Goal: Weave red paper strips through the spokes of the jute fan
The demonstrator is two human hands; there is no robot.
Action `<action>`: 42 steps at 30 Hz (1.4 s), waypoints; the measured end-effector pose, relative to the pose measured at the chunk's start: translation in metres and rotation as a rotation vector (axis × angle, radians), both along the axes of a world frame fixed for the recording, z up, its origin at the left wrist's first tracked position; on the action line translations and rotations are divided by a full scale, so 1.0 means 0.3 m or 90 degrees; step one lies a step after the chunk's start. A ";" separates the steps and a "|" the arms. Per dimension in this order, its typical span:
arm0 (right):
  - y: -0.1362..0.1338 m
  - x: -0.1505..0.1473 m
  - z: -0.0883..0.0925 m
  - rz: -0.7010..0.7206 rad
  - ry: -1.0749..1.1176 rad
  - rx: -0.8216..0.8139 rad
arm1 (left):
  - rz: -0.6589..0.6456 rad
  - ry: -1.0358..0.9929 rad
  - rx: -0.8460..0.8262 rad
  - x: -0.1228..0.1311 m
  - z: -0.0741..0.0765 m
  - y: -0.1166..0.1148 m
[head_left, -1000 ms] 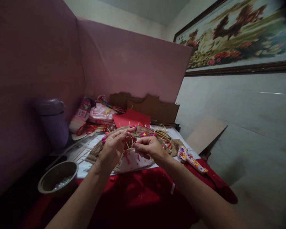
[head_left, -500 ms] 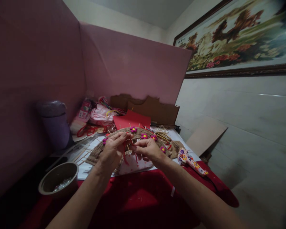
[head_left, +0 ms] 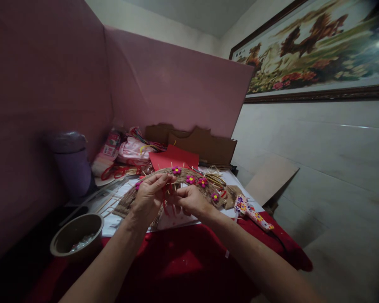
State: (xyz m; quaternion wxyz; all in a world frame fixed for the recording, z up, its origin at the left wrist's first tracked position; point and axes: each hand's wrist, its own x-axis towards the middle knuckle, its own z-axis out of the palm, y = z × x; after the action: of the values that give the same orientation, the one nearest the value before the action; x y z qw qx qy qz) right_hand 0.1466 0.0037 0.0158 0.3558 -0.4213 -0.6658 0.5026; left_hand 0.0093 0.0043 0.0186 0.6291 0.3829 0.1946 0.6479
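Observation:
My left hand (head_left: pixel 151 191) is closed in a pinch on a thin red cord (head_left: pixel 164 202), whose ends dangle below the fingers. Close beside it, my right hand (head_left: pixel 192 200) pinches the same cord, fingers curled; the exact grip point is too small to make out. Both are held in front of a fan-shaped piece wound with brown twine (head_left: pixel 126 203), with thin sticks poking out along its curved edge. Magenta felt flowers with yellow centres, such as this flower (head_left: pixel 190 180), sit on the twine. My hands hide the middle of the fan.
At the left stand a bowl (head_left: pixel 77 235) with clear beads and a purple bin (head_left: pixel 72 168). A flower-patterned glue gun (head_left: pixel 252 212) lies at the right on the red cloth (head_left: pixel 177 261). Behind the fan are red paper (head_left: pixel 173 158), bagged materials (head_left: pixel 134 151) and cut cardboard (head_left: pixel 205 145).
Both hands stay close together at the cord, with small finger movements. The right fingers have shifted slightly and the red cord hangs a little differently. The camera view has moved a touch.

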 end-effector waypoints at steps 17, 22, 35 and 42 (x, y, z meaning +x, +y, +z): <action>0.003 0.080 0.090 -0.073 0.009 0.198 | -0.043 -0.010 -0.001 0.010 0.002 0.000; 0.005 0.092 0.096 -0.109 0.015 0.260 | -0.056 0.002 -0.004 0.013 -0.001 0.002; -0.005 0.059 0.054 -0.001 0.207 0.045 | -0.194 0.057 0.004 0.006 -0.012 -0.006; -0.009 0.057 0.047 0.074 0.224 0.056 | -0.269 0.096 0.003 0.001 -0.025 -0.006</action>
State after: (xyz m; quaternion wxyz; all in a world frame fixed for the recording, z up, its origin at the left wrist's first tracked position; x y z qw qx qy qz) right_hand 0.1638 0.0011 0.0298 0.4552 -0.2722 -0.6377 0.5586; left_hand 0.0097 0.0026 0.0113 0.7335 0.4643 0.1549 0.4716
